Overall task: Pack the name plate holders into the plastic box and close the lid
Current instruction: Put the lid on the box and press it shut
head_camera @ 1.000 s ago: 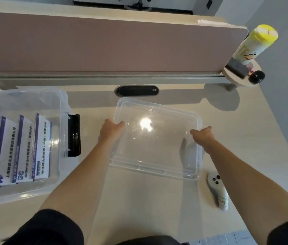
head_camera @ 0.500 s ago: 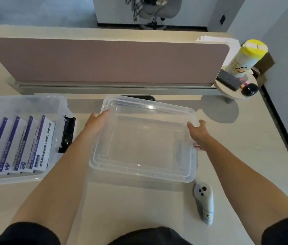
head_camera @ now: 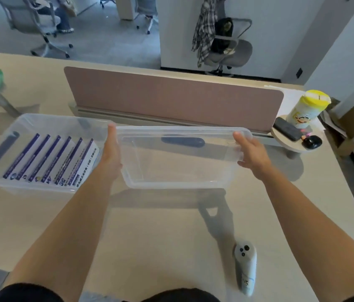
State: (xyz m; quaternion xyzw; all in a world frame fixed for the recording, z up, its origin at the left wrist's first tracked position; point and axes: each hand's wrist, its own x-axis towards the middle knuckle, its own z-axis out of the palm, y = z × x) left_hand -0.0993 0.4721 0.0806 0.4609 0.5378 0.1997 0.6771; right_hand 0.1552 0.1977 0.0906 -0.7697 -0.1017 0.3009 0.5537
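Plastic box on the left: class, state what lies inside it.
A row of leaning name plate holders stands in the plastic box. Their overlapped faces and the floor beneath them are hidden.

Both hands carry the clear lid (head_camera: pixel 180 162), tilted and apparently clear of the desk (head_camera: pixel 161 236). The left hand (head_camera: pixel 112 153) presses straight fingers along its left edge; the right hand (head_camera: pixel 251 158) pinches its right rim. To the left, the plastic box (head_camera: pixel 41 119) holds a row of name plate holders (head_camera: pixel 50 160). A white controller (head_camera: pixel 245 269) lies near the right forearm.

Beige desk (head_camera: pixel 161 236) with clear plastic box (head_camera: pixel 19 185) at left, white controller (head_camera: pixel 245 269) at front right.
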